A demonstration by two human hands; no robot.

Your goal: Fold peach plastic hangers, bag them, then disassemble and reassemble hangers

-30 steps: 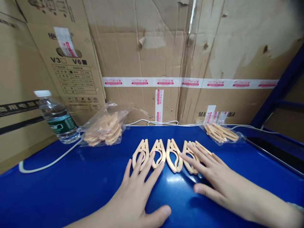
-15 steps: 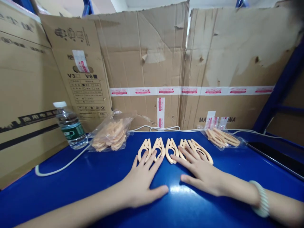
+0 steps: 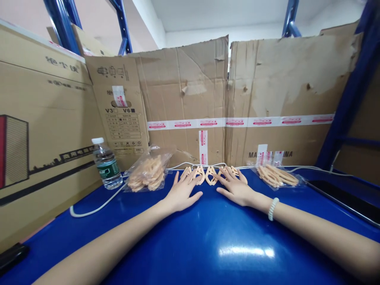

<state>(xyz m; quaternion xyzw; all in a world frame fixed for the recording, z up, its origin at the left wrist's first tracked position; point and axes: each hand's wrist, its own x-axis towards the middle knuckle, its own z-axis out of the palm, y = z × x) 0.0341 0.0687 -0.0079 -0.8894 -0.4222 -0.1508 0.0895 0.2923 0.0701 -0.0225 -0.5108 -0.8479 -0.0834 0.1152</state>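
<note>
Several beige folding hangers [image 3: 211, 183], folded up, stand in a row across the far part of the blue table. My left hand [image 3: 181, 194] lies flat with its fingers spread over the hangers at the row's left end. Over those at the right end, my right hand [image 3: 237, 190] rests with fingers apart, a pale coiled band [image 3: 273, 209] on its wrist. Neither hand grips anything. The middle hanger shows between the hands; fingers partly cover the others.
A clear bag of similar beige pieces [image 3: 147, 174] lies left, beside a water bottle [image 3: 107, 169]; another such bag [image 3: 277, 176] lies right. A black phone-like slab [image 3: 344, 198] is at the right edge. White cable [image 3: 99, 209] runs along the table. Cardboard sheets [image 3: 190, 99] wall the back.
Both hands have slid the row of hangers away from me, towards the cardboard at the back. The view has also shifted, showing more of the table's front and the ceiling.
</note>
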